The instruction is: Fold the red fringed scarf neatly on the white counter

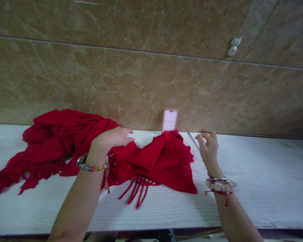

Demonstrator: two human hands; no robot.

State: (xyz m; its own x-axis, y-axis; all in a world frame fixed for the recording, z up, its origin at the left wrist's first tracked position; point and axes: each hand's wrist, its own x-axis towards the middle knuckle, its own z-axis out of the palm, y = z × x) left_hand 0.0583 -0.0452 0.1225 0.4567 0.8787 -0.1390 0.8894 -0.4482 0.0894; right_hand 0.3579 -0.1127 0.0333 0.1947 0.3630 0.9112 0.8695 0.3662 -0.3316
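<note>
A red fringed scarf (151, 156) lies bunched on a white wood-grain table, with one fringed edge hanging toward the front. My left hand (116, 137) rests over the gathered cloth, its visible fingertips apart and pointing right. More bunched red fabric (63, 134) spreads to the left of that wrist; whether both parts are one piece I cannot tell. To the right of the scarf, my right hand (209, 146) is raised with loosely bent fingers, apart from the cloth. A thin pale stick (193, 140) lies beside its fingertips, and I see no grip on it.
A brown marbled tile wall (141, 84) rises along the back edge of the white table (262, 174). Against it stands a small blurred pale card (170, 120), just behind the scarf. A small white fixture (234, 46) is on the wall, upper right.
</note>
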